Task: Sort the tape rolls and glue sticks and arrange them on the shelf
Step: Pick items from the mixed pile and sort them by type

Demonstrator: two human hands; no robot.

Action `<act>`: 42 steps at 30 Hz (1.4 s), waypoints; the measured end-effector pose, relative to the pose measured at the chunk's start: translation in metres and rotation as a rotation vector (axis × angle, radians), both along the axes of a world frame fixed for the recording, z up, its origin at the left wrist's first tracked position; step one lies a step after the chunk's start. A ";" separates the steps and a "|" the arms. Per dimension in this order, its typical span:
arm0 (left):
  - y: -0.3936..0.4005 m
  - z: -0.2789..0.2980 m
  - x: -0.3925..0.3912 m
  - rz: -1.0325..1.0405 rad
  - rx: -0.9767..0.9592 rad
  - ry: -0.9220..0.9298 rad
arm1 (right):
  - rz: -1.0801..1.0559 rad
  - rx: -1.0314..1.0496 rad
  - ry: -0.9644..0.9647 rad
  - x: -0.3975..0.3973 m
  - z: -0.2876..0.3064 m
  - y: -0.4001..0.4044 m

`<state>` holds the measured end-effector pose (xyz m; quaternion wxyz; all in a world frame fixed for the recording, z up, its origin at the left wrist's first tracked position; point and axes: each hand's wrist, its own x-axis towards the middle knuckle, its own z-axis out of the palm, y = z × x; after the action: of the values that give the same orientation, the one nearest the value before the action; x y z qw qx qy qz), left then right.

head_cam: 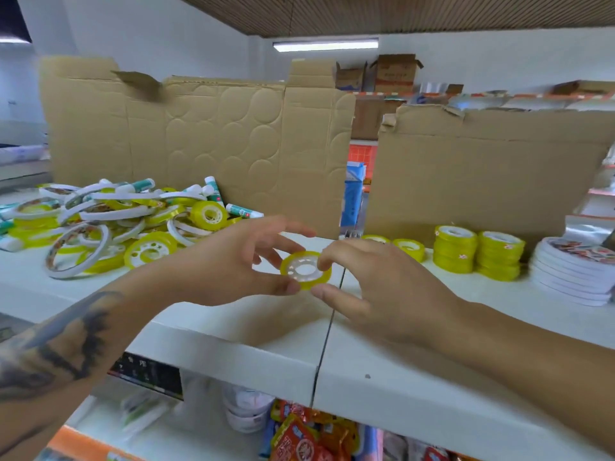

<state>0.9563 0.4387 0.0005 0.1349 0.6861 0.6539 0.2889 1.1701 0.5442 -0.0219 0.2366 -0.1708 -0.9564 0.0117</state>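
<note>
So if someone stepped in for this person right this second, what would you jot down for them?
Left hand and right hand: both pinch one small yellow tape roll with a white core above the white shelf top.
Done: two stacks of yellow tape rolls and a stack of white tape rolls stand at the right, with two single yellow rolls beside them.
Left: the mixed heap of tape rolls and white-and-green glue sticks at the left remains unsorted.
</note>
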 end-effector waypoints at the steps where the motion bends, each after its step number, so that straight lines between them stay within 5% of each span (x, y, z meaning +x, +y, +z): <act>1: 0.003 0.002 0.006 -0.029 0.014 0.005 | 0.002 -0.016 0.034 0.005 0.000 0.002; 8: 0.037 0.006 0.041 -0.145 0.043 0.026 | -0.074 -0.176 0.254 0.051 0.000 0.016; 14: 0.067 0.009 0.064 -0.108 -0.188 0.266 | -0.264 -0.151 0.251 0.104 0.004 0.046; 23: 0.109 -0.027 0.107 -0.207 -0.248 0.516 | -0.705 -0.108 0.169 0.158 0.024 0.140; 42: 0.114 -0.050 0.103 -0.270 -0.295 0.473 | -0.859 -0.019 0.106 0.163 -0.004 0.161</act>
<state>1.0590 0.5526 -0.0492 0.1141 0.7879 0.6051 0.0024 1.3329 0.7054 -0.0260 0.2673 -0.5547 -0.7848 -0.0703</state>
